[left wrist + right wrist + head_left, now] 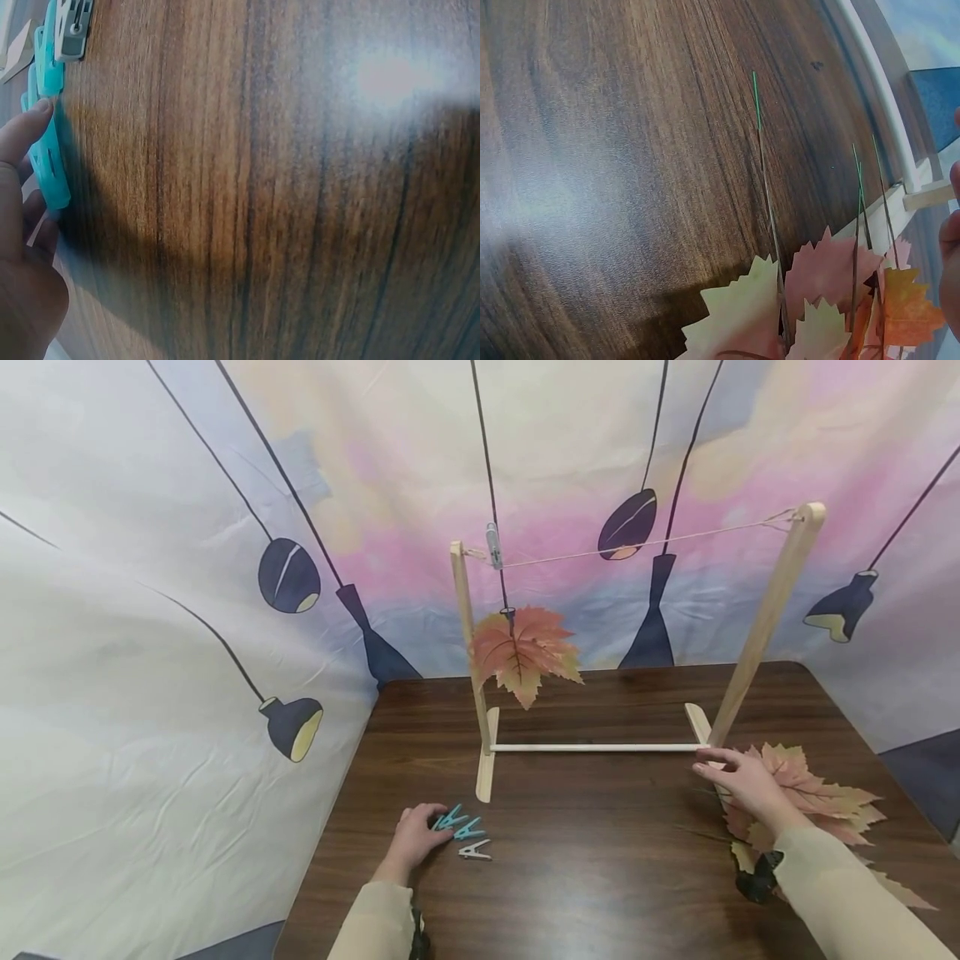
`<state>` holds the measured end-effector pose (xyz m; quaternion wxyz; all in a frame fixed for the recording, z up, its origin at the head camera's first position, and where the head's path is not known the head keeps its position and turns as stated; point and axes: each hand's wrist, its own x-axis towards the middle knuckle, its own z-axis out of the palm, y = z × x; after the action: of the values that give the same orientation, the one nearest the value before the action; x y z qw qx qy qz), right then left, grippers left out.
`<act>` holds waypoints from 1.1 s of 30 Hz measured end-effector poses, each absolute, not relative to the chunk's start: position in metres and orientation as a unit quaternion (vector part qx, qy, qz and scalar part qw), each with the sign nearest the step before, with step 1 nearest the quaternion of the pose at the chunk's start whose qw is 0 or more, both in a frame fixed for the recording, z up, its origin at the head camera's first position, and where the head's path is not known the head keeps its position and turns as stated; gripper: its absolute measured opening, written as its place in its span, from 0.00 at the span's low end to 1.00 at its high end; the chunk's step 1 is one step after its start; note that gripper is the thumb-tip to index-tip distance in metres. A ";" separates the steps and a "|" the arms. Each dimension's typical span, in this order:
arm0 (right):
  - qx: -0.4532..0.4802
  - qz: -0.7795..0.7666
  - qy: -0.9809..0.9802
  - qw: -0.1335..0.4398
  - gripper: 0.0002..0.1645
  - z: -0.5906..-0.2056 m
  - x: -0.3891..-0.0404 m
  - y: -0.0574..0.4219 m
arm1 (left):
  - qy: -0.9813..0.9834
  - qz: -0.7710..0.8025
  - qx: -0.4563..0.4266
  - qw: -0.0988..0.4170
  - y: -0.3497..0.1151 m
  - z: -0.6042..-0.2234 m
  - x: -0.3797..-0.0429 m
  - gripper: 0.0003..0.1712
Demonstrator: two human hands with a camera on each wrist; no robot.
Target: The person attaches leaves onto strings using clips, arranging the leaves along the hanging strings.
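My left hand is at the table's left front, thumb and fingers around a teal clothespin. Beside it lie another teal clothespin and a grey-white clothespin. My right hand, fingers loosely bent and holding nothing, is above several artificial maple leaves by the right foot of a wooden stand. Their thin stems point across the table in the right wrist view. A grey clothespin grips the string near the left post, and a reddish maple leaf hangs below it.
The wooden stand has a left post, a right post and a white crossbar low between them. It stands on a dark brown wooden table. Behind hangs a cloth backdrop printed with lamps.
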<state>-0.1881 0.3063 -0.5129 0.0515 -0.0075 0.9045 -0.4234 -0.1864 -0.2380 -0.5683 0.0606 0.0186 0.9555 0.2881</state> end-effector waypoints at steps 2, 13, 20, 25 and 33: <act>-0.010 -0.420 0.906 0.049 0.37 -0.513 -0.188 0.306 | 0.956 0.286 0.023 0.057 -0.238 -0.568 -0.186 0.23; -0.008 -0.436 0.897 0.073 0.40 -0.516 -0.185 0.308 | 0.960 0.278 0.016 0.023 -0.237 -0.570 -0.187 0.20; 0.001 -0.437 0.896 0.073 0.40 -0.521 -0.182 0.310 | 0.958 0.287 0.005 0.010 -0.239 -0.569 -0.188 0.21; 0.000 -0.426 0.902 0.068 0.41 -0.521 -0.180 0.310 | 0.957 0.291 0.004 0.001 -0.242 -0.566 -0.188 0.24; -0.009 -0.434 0.898 0.071 0.41 -0.519 -0.176 0.310 | 0.951 0.308 -0.016 0.009 -0.244 -0.562 -0.191 0.23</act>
<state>-0.1756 0.3102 -0.5186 0.0709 -0.0090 0.8982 -0.4337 -0.1913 -0.2437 -0.5619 0.0091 -0.0158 0.9514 0.3076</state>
